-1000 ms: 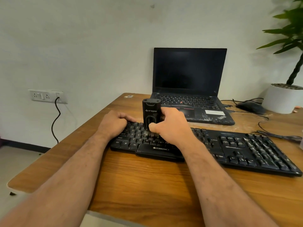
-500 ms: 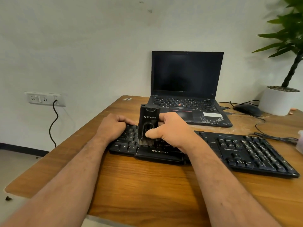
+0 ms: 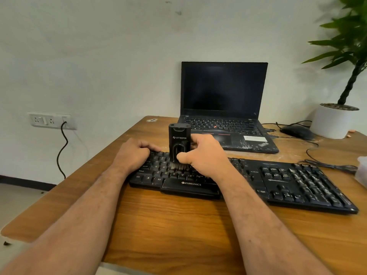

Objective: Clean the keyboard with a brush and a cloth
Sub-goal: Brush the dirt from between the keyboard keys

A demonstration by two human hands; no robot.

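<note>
Two containers are showing at the right edge: a white plant pot (image 3: 331,122) holding a green leafy plant (image 3: 351,46) with dark soil at its rim, and a translucent tub (image 3: 361,171) cut off by the frame, contents not readable.

Black Zebronics keyboard (image 3: 288,183) is lying across the wooden desk (image 3: 178,225), long axis running left to right. Right hand (image 3: 202,155) is gripping a black Striff brush (image 3: 179,143) upright, thumb curling across the front of its lower body, fingers wrapped behind. Bristles are pointing down and touching the letter keys in the left half of the keyboard, just below the thumb. Left hand (image 3: 135,153) is resting on the keyboard's far left end, fingers curling over its back edge and holding it.

Behind the keyboard, an open ThinkPad laptop (image 3: 224,108) is sitting with a dark screen. A black mouse (image 3: 296,132) is lying beside the pot, its cable (image 3: 317,153) trailing across the desk. A wall socket (image 3: 49,121) is carrying a black cord.
</note>
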